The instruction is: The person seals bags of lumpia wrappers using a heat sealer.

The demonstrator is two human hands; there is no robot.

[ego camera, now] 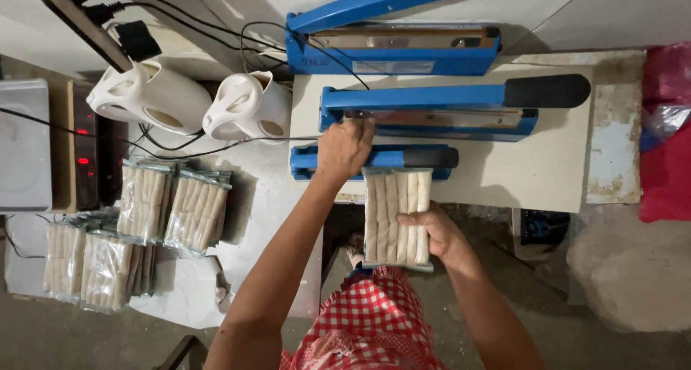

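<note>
Head view, looking straight down at a white worktop (504, 176).

Left hand (344, 148): just left of centre frame, fingers curled tight over the arm of the nearest blue heat sealer (374, 158), pressing it down. I see the arm lying flat and closed.

Right hand (440, 235): centre, slightly lower. Fingers wrapped around the right edge of a clear packet of pale sticks (397, 217), thumb on top. The packet stands lengthwise toward the machine, its top edge tucked under the closed sealer arm; the lower end hangs off the table edge above a red checked cloth (374, 319).

Behind, toward the top of frame: a second blue sealer (432, 111) with a black grip, arm lowered, and a third blue sealer (392, 46) with its arm raised.

Left of frame: finished packets (173, 208) laid in rows, some overlapping. Two white kettles (194, 100) lie tipped in the upper left, beside black cables. A box with red lights (85, 143) sits at the far left.
</note>
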